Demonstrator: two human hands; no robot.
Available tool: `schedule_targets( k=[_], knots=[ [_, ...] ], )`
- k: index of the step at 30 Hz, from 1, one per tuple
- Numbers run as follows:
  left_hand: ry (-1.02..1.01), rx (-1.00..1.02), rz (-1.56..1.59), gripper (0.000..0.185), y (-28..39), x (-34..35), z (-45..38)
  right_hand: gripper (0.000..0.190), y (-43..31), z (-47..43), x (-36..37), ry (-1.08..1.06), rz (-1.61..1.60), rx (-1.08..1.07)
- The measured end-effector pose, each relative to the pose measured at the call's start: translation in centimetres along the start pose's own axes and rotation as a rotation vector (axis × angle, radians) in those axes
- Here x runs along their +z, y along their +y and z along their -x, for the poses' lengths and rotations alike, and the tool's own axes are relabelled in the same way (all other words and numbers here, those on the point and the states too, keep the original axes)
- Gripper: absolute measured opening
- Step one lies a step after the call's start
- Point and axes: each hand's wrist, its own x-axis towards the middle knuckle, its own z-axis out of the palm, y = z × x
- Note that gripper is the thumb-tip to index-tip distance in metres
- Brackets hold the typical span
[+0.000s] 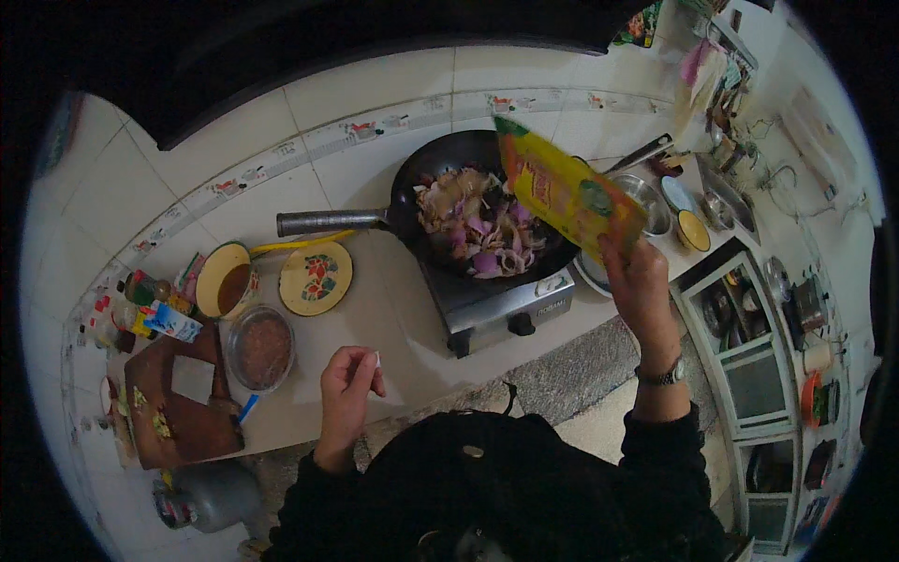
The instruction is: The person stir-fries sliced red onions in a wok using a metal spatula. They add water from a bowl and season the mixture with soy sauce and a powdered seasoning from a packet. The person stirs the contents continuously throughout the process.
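My right hand (640,289) grips the lower end of a yellow, green-topped seasoning packet (558,186). The packet hangs tilted over the right side of a black wok (435,151), its green end toward the wok's middle. I cannot tell whether anything is coming out of it. Inside the wok lie sliced purple onions and browned pieces (484,228). A gas stove (495,305) with a black knob carries the wok. Low over the counter, left of the stove, my left hand (349,383) pinches a small white scrap (378,360).
The wok's handle (330,223) juts left over the counter. Nearby are a patterned lid (316,278), an enamel pot (211,281), a bowl of minced meat (261,351) and a cleaver (193,379) on a chopping board (175,432). A steel pan (657,211) stands right.
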Motion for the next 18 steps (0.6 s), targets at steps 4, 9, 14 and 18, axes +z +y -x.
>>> schedule_targets(
  k=[4,9,14,18],
  knots=[
    [0.004,0.036,-0.007,0.012,-0.2,0.4,-0.3,0.020,0.1,-0.8,0.6,-0.007,0.039,-0.074],
    [0.035,0.033,-0.006,0.013,0.0,0.8,-0.4,0.019,0.5,-1.4,1.3,-0.002,-0.008,-0.057],
    [0.041,0.027,-0.003,0.013,-0.4,0.5,-0.3,0.023,0.1,-2.3,1.4,0.073,-0.087,-0.063],
    [0.034,0.036,-0.002,0.013,-0.3,0.9,-0.5,0.025,0.8,-2.2,3.0,0.078,0.048,-0.008]
  ],
)
